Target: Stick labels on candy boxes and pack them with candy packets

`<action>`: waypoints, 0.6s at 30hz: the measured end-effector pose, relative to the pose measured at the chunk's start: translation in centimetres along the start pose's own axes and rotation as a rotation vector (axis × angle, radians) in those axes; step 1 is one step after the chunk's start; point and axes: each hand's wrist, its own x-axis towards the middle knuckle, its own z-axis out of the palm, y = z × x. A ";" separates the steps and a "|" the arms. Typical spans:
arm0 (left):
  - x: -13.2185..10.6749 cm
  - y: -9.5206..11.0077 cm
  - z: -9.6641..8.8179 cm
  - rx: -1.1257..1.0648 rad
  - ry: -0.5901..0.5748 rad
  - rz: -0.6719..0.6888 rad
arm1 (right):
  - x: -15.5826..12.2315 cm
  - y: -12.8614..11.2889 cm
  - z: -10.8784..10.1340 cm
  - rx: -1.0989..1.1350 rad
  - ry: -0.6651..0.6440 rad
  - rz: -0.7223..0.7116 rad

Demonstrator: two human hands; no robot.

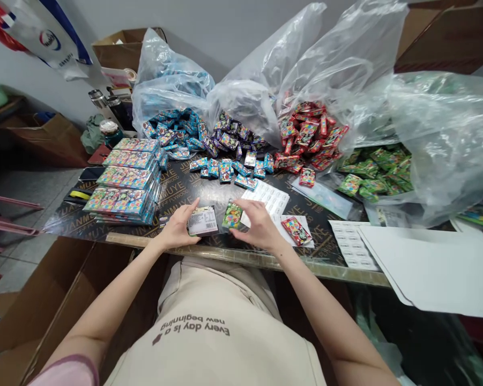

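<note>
At the table's near edge, my left hand (179, 226) curls around the left side of small boxes (203, 221) lying barcode side up. A short gap away, my right hand (258, 224) grips a green patterned small box (232, 215) between thumb and fingers. A red small box (296, 231) lies on white paper just right of that hand. Behind it are white label sheets (268, 201). Loose blue small boxes (225, 171) are scattered in front of both hands. Wrapped multi-packs of small boxes (123, 177) stand stacked on the left.
Clear plastic bags along the back spill blue, purple (230, 134), red (307, 134) and green (380, 171) small boxes. White card sheets (438, 268) overhang the right edge. Flasks (118, 110) and a jar (110, 131) stand back left. An open carton (56, 300) sits below left.
</note>
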 end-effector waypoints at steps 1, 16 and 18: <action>0.1 0.3 0.0 -0.004 -0.017 0.016 | 0.3 -0.4 -0.3 0.015 -0.069 -0.043; 6.1 4.2 4.1 -0.961 0.550 -0.343 | 4.7 -2.6 2.7 1.131 0.593 0.716; 6.1 4.8 5.4 -1.133 0.484 -0.361 | 5.6 -3.0 2.8 1.181 0.650 0.790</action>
